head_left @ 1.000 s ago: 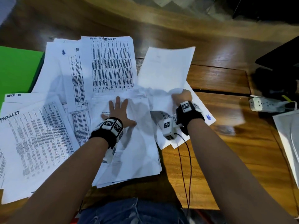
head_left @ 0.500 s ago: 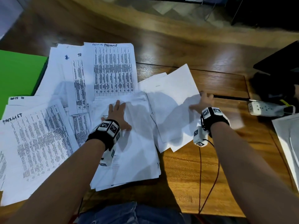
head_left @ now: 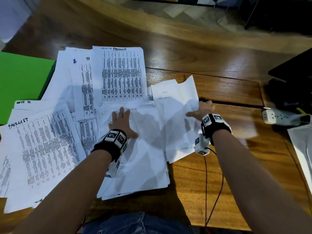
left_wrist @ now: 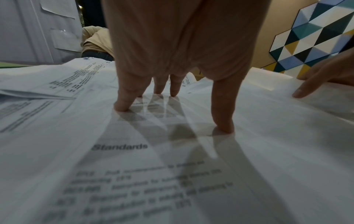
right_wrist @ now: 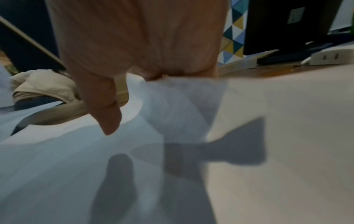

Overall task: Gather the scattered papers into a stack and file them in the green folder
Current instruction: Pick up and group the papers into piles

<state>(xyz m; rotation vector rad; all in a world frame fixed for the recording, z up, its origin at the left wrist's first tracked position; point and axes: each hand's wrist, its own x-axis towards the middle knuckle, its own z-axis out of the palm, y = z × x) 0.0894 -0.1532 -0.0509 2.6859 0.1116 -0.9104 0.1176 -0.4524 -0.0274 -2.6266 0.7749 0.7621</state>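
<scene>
A loose stack of white papers [head_left: 143, 157] lies in front of me on the wooden table. My left hand [head_left: 121, 120] presses flat on it with straight, spread fingers [left_wrist: 223, 118]. To its right, my right hand [head_left: 200, 110] pinches the right edge of a few mostly blank sheets [head_left: 175, 115], thumb [right_wrist: 107, 115] on top and the other fingers hidden under the edge. Printed table sheets [head_left: 123, 73] and more task lists [head_left: 42, 149] are spread to the left. The green folder [head_left: 22, 81] lies at the far left, partly under papers.
A white power strip [head_left: 283, 117] and a dark monitor base [head_left: 290, 76] sit at the right, with a white sheet [head_left: 302, 149] at the right edge. A seam [head_left: 236, 103] runs across the table. A red cable [head_left: 207, 183] hangs from my right wrist.
My right hand left the stack's middle, swung right to the outer edge of the blank sheets, and now grips that edge slightly further left. The left hand stayed pressing on the stack.
</scene>
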